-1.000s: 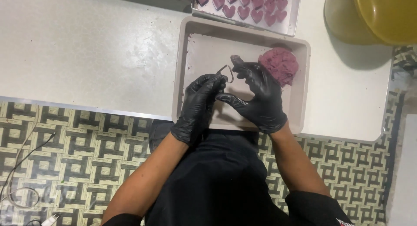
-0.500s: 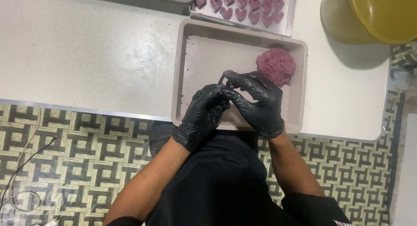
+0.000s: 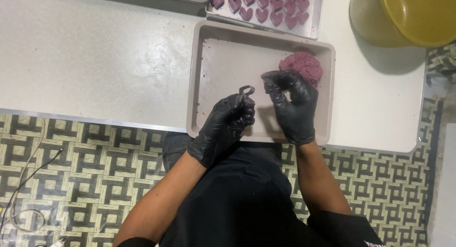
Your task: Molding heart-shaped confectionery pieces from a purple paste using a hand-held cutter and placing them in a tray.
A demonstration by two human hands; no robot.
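Note:
Both my hands wear black gloves and hover over a beige rectangular tray point(image 3: 199, 61). My left hand point(image 3: 228, 121) grips a small metal heart-shaped cutter point(image 3: 246, 89), which sticks up past its fingertips. My right hand point(image 3: 292, 102) is a little to the right, its thumb and forefinger curled together beside a lump of purple-pink dough point(image 3: 304, 66) in the tray's far right corner. Nothing shows between those fingertips.
A metal tray of several purple heart shapes point(image 3: 266, 7) lies beyond the beige tray on the white table point(image 3: 95, 52). A yellow bowl point(image 3: 418, 14) stands at the far right. Below the table edge are patterned floor tiles and a cable point(image 3: 28, 180).
Both hands were together on the cutter near the tray's middle. Now the right hand has let go and shifted right toward the dough, while the left hand keeps the cutter.

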